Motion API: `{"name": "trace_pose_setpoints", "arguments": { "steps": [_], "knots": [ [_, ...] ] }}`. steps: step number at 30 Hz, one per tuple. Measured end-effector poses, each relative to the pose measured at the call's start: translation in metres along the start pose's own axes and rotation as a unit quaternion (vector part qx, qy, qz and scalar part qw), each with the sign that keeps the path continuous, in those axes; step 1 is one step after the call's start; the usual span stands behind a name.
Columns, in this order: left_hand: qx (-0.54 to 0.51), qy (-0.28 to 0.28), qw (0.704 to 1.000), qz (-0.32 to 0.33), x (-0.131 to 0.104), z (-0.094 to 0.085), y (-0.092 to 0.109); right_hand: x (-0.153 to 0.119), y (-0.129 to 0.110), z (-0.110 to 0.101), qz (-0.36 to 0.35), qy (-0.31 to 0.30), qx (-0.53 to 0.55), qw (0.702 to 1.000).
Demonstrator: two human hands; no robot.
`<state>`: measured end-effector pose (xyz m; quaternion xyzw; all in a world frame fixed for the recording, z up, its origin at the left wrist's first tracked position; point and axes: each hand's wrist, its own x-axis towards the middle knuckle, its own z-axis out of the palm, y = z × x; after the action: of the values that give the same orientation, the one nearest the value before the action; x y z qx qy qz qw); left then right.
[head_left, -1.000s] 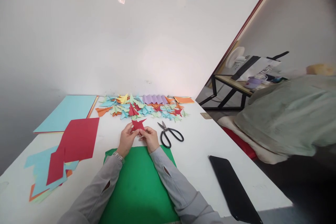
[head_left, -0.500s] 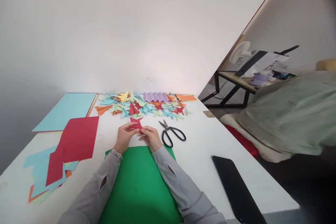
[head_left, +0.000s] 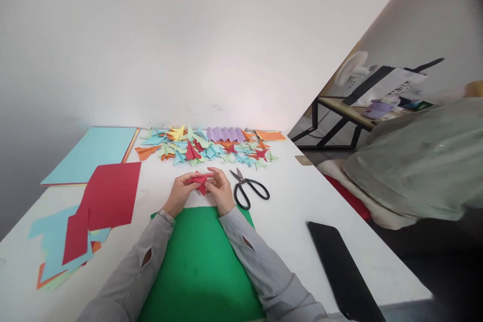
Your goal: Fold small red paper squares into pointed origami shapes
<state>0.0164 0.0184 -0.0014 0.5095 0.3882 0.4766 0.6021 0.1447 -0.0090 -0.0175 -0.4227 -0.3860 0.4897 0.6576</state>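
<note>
Grips red folded ppr (head_left: 200,180) w/ L hand (head_left: 178,193) & R hand (head_left: 222,192), pinching w/ thumb + fingers of each; holds it btwn both, over white table (head_left: 287,191). Note open scissors (head_left: 242,180) just R of R hand, green sheet (head_left: 204,261) on near side, folded-ppr pile (head_left: 211,150) beyond fingertips

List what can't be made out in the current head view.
All in the head view:
- Small folded red paper: partly hidden by the left hand and right hand.
- Multicoloured heap of folded paper: lower pieces hidden by upper ones.
- Flat black rectangular object: near end cut off by the bottom edge.
- Small purple object: too blurred to identify.
</note>
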Motion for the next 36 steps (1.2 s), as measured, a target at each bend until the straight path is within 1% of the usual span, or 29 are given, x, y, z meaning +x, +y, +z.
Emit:
{"name": "trace_pose_setpoints", "arguments": {
  "steps": [2, 4, 10, 14, 19, 21, 24, 28, 31, 34, 36],
  "knots": [
    [0.004, -0.020, 1.000, 0.001, 0.000, 0.000, -0.001, 0.001, 0.001, -0.002, 0.011, -0.003, -0.029, 1.000],
    [0.000, -0.029, 1.000, 0.000, 0.001, -0.001, -0.003, 0.001, 0.002, -0.002, 0.016, 0.005, -0.040, 0.999],
    [-0.007, -0.011, 1.000, -0.001, 0.006, -0.004, -0.012, 0.001, 0.001, -0.001, 0.016, 0.018, -0.031, 0.999],
    [0.006, -0.015, 1.000, 0.017, 0.004, -0.003, -0.009, 0.002, 0.001, -0.002, 0.012, 0.020, -0.029, 0.999],
    [0.019, 0.008, 0.999, 0.044, 0.001, 0.000, -0.001, 0.002, 0.000, -0.002, 0.029, 0.003, 0.010, 1.000],
    [0.021, 0.010, 0.999, 0.039, 0.000, 0.001, -0.001, 0.001, 0.000, -0.002, 0.032, 0.003, 0.007, 0.999],
    [0.011, 0.007, 1.000, 0.019, 0.000, 0.000, -0.002, 0.001, 0.001, -0.001, 0.016, 0.013, -0.028, 0.999],
    [-0.042, -0.002, 0.999, -0.012, 0.001, -0.001, -0.006, 0.003, 0.005, -0.003, -0.007, 0.033, -0.064, 0.997],
    [-0.066, -0.010, 0.997, -0.027, 0.001, 0.000, -0.005, 0.004, 0.006, -0.003, -0.019, 0.053, -0.058, 0.997],
    [-0.054, 0.021, 0.998, -0.032, 0.001, 0.001, -0.003, 0.005, 0.006, -0.003, -0.023, 0.062, -0.029, 0.997],
    [-0.056, 0.045, 0.997, -0.036, 0.001, 0.001, -0.002, 0.004, 0.006, -0.002, -0.005, 0.057, -0.017, 0.998]
  ]
}}
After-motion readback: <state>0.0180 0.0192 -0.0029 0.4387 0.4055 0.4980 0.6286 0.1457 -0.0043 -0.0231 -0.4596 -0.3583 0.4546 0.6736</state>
